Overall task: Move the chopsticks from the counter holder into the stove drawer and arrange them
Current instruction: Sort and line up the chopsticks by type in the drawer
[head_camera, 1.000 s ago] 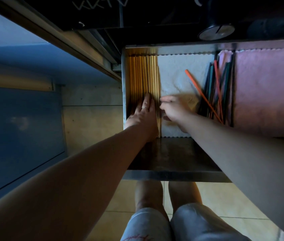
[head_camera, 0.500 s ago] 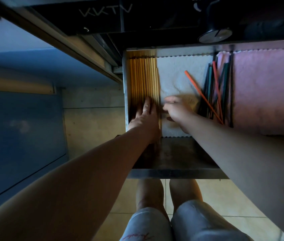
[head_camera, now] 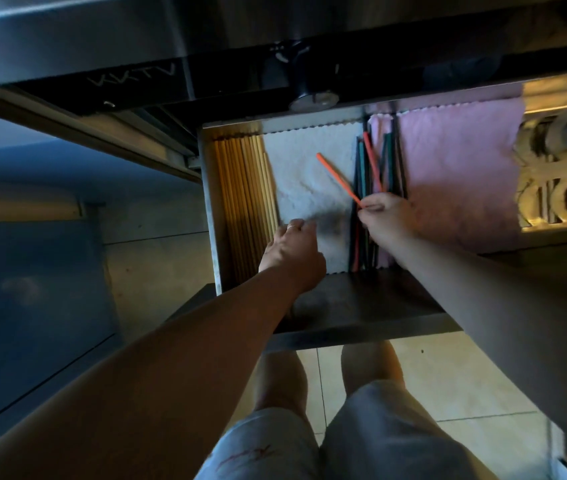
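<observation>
My right hand pinches the orange chopstick, which slants across the white liner's right side. My left hand, apart from it, rests curled on the liner's near-left corner, holding nothing. Wooden chopsticks lie in a row left of the liner, and dark chopsticks lie to its right.

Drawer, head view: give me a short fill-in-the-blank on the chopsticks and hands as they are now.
1. The orange chopstick slanting across the white liner is pinched by the ___ hand.
2. The wooden chopsticks lie in a row against the ___ wall of the drawer.
3. The dark chopsticks lie where the white liner meets the ___ cloth.
Missing words: right; left; pink.
</observation>
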A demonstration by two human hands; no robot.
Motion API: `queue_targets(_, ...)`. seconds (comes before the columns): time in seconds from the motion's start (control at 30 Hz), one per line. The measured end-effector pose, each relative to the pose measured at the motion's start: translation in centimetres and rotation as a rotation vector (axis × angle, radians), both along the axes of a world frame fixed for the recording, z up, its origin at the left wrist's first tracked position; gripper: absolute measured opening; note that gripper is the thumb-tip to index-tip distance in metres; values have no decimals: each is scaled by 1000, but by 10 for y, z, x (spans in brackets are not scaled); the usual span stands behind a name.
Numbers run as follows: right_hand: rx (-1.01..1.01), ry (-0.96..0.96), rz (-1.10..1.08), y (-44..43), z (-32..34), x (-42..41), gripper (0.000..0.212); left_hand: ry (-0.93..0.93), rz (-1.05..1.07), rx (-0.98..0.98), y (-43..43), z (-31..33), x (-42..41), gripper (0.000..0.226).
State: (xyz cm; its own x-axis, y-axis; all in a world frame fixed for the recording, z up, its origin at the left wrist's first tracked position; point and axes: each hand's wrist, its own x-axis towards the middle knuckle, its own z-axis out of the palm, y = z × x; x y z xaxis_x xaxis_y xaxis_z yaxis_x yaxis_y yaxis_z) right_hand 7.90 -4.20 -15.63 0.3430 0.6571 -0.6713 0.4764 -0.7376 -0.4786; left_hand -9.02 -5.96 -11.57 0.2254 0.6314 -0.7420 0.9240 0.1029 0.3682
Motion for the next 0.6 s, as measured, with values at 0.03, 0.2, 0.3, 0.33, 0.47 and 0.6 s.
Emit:
queue_targets(0.03,10,-7,9,1,-2,7,29,-7,24,-12,2,-1,7,55)
queue_targets(0.2,40,55,194,4,-7,43,38,-31,200,-65,15,-14,48,46)
queue_targets(0.3,-2,14,391,2,-7,71,40,-38,424,-100,23,-25,75,51)
queue_targets(0.33,-32,2,441,3,-7,81,38,-28,492,-102,26,-29,85,53)
queue_targets(0.47,-41,30,490,3,-6,97,34,35,663,-65,36,-45,113,44)
queue_targets(0.6,2,-13,468,6,-14,104,44,142,705,-59,40,-55,125,43)
